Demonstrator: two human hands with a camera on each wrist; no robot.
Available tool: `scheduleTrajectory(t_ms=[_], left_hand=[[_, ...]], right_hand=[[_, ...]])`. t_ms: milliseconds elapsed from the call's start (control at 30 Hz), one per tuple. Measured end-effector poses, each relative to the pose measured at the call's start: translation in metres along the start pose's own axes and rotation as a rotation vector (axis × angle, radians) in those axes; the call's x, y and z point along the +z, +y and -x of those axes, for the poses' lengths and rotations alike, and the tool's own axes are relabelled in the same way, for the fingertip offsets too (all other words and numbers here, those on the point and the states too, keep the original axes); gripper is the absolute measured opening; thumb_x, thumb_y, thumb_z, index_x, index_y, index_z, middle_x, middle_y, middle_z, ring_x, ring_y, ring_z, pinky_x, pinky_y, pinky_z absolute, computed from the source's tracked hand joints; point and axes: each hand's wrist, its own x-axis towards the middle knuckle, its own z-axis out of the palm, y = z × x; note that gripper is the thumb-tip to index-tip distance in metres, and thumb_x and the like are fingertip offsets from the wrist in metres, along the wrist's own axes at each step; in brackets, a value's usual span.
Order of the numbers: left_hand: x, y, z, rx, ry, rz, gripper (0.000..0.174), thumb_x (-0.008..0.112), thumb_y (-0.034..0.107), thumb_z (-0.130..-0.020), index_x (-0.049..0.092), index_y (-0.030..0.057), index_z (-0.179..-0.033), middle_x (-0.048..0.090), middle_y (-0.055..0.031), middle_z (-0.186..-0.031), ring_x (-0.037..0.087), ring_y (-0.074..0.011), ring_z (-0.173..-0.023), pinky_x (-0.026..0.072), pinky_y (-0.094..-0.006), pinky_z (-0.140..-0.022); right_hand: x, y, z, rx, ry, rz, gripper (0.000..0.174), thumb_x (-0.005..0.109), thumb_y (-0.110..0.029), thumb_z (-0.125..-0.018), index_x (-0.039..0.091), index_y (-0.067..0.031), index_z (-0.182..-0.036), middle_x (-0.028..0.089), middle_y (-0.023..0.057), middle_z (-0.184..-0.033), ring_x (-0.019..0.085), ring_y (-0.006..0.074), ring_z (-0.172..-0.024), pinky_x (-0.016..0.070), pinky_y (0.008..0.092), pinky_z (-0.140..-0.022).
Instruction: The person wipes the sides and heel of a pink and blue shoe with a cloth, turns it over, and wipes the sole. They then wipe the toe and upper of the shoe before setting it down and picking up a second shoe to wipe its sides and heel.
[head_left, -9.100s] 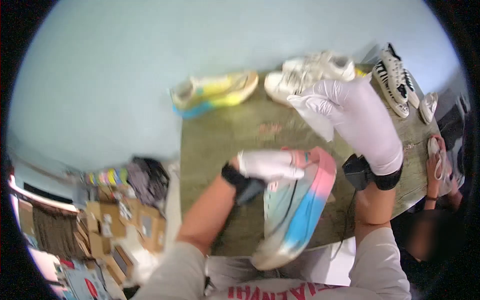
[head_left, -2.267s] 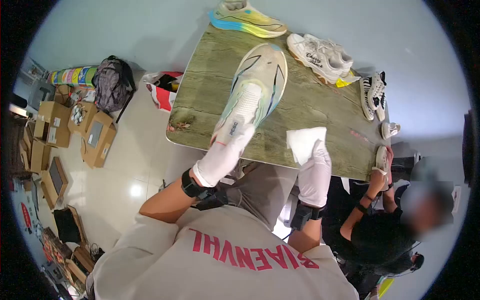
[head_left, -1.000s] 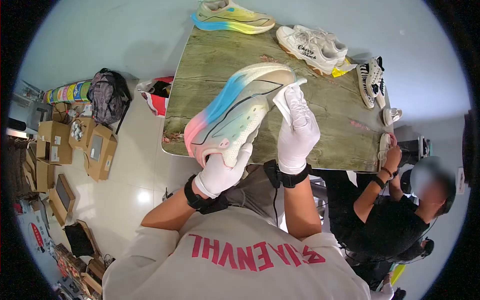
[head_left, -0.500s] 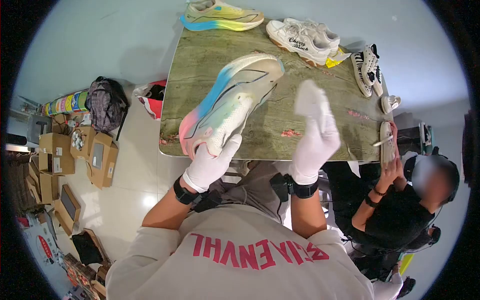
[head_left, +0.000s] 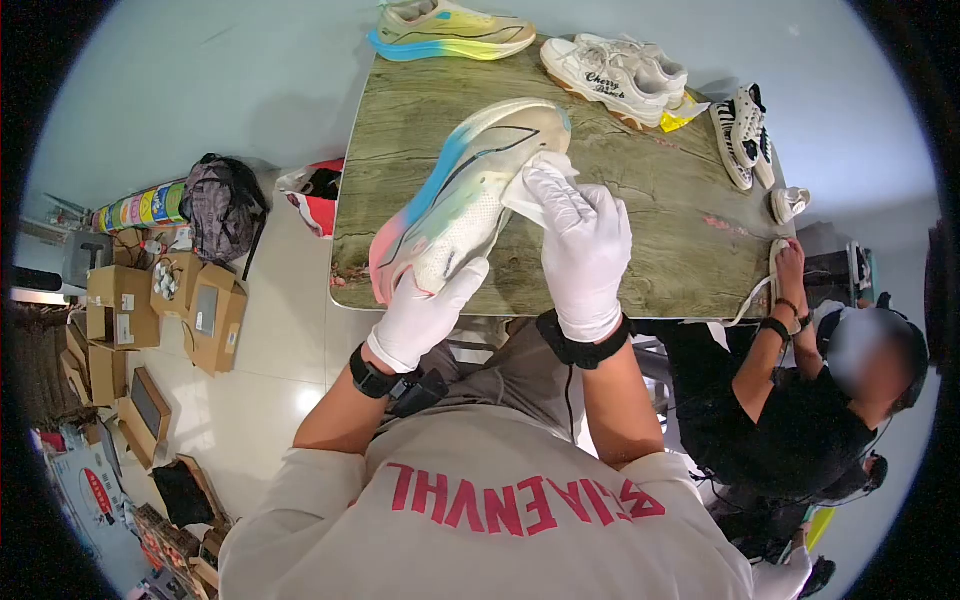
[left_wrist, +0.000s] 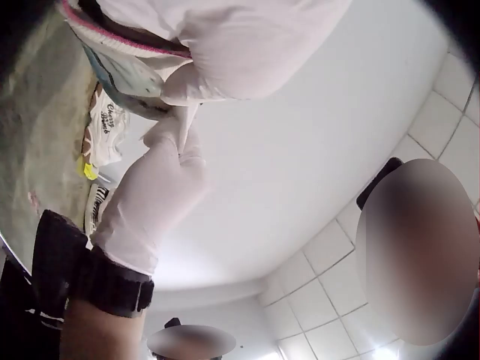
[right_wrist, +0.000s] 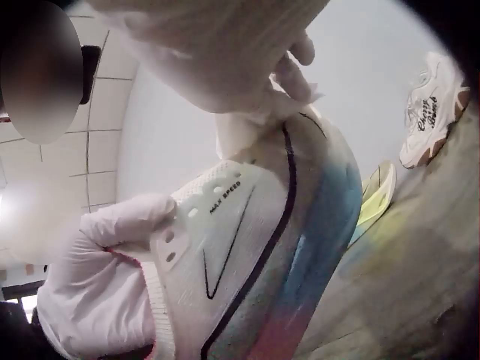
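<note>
In the head view, a pastel running shoe [head_left: 470,185], blue and pink along its sole, is held tilted above the near part of the table, its side turned up. My gloved left hand [head_left: 425,315] grips it at the collar, fingers inside the opening. My gloved right hand [head_left: 585,245] pinches a folded white wipe [head_left: 528,195] against the upper near the toe. From the right wrist view, the wipe [right_wrist: 244,131] lies at the front of the shoe [right_wrist: 255,240], past the lace holes and the "MAX SPEED" print.
On the wooden table [head_left: 680,260], a matching yellow-blue shoe [head_left: 450,32] stands at the back left. White sneakers [head_left: 615,80] sit beside it, with black-and-white shoes [head_left: 740,140] to the right. Another person [head_left: 800,420] handles a shoe at the right. Cardboard boxes [head_left: 120,305] stand on the left floor.
The shoe has turned from its top showing to its side showing. Half a second ago my right hand was off the shoe; it has moved left and the wipe is back against the toe area.
</note>
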Motion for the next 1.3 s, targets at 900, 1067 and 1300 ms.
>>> scheduleTrajectory(t_ms=[900, 1067, 1300], left_hand=[[-0.019, 0.037, 0.007, -0.507, -0.039, 0.585, 0.046, 0.069, -0.001, -0.092, 0.059, 0.0064, -0.137, 0.067, 0.0013, -0.117, 0.06, -0.0029, -0.091, 0.0485, -0.0205, -0.075], [-0.011, 0.038, 0.017, -0.461, 0.003, 0.51, 0.046, 0.066, -0.003, -0.093, 0.057, 0.002, -0.138, 0.067, -0.0058, -0.125, 0.065, -0.0114, -0.102, 0.0524, -0.0262, -0.081], [-0.011, 0.037, 0.011, -0.286, -0.259, 0.389, 0.078, 0.066, -0.005, -0.091, 0.024, 0.0045, -0.156, 0.048, -0.0116, -0.149, 0.049, -0.0192, -0.136, 0.0384, -0.0361, -0.115]], right_hand=[[-0.066, -0.021, -0.012, 0.32, -0.319, -0.709, 0.066, 0.057, 0.007, -0.077, 0.057, -0.0063, -0.142, 0.075, 0.0125, -0.103, 0.068, 0.0253, -0.076, 0.0564, 0.0361, -0.075], [-0.054, -0.019, -0.011, 0.117, -0.229, -0.351, 0.076, 0.062, 0.004, -0.073, 0.053, -0.0121, -0.147, 0.063, 0.0077, -0.071, 0.058, 0.0296, -0.059, 0.0495, 0.0425, -0.06], [-0.054, -0.017, -0.013, 0.134, -0.254, -0.275, 0.082, 0.065, 0.003, -0.071, 0.048, -0.0135, -0.149, 0.065, 0.0072, -0.075, 0.06, 0.0305, -0.061, 0.05, 0.0435, -0.061]])
